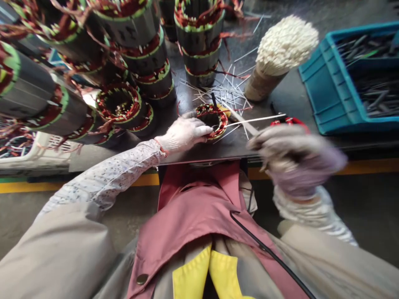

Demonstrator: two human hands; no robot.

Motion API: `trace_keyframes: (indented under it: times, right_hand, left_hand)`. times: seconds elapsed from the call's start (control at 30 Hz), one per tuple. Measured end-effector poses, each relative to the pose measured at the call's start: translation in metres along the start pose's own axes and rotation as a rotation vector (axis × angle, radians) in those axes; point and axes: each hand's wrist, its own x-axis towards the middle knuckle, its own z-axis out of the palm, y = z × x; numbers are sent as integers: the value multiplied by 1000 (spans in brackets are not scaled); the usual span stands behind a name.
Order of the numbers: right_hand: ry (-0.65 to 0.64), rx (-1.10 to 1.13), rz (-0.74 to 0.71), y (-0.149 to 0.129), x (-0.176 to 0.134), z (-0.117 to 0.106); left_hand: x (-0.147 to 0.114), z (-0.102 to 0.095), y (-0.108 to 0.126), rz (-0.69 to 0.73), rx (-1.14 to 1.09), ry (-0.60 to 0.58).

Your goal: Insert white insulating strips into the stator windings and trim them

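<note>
A motor stator (223,121), with a ring of red windings and green-yellow insulation, stands near the table's front edge. My left hand (193,131), in a white knitted glove, rests on its near left rim, fingers spread and thumb over the opening. A white cord (258,120) runs from the stator rightwards, past the fingers of my right hand. My right hand (285,155), gloved and blurred by motion, is to the right of the stator. Its fingers are closed on a pale thin strip (245,122) that slants up towards the stator's far side.
Stacked stators (146,54) fill the left and back. Loose white cords (222,89) lie behind the work. An upright bundle of white cords (286,45) stands in a brown holder. To the right are a blue bin (333,91) of dark pieces and a red-handled tool (293,121).
</note>
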Motion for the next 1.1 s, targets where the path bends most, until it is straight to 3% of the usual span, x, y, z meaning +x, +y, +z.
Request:
trace_keyframes:
  times: [0.13,0.33,0.53,0.63,0.77,0.93,1.1]
  right_hand:
    - [-126,156,113,15,-79,16]
    - [-105,49,125,29,-109,20]
    - [-59,-7,135,44,-93,44]
    - [22,44,105,63,-70,67]
    - [121,107,200,74,-41,82]
    - [55,-101,71,50,-36,73]
    - [27,-381,-55,51,-22,74]
  left_hand:
    - [7,4,9,-54,-57,15]
    - [9,2,8,-79,-78,49]
    - [7,9,3,-82,-141,110]
    - [3,15,9,-168,-279,264]
    - [-3,21,18,-288,-486,461]
    - [0,27,15,-100,-360,481]
    - [1,31,10,-53,-289,468]
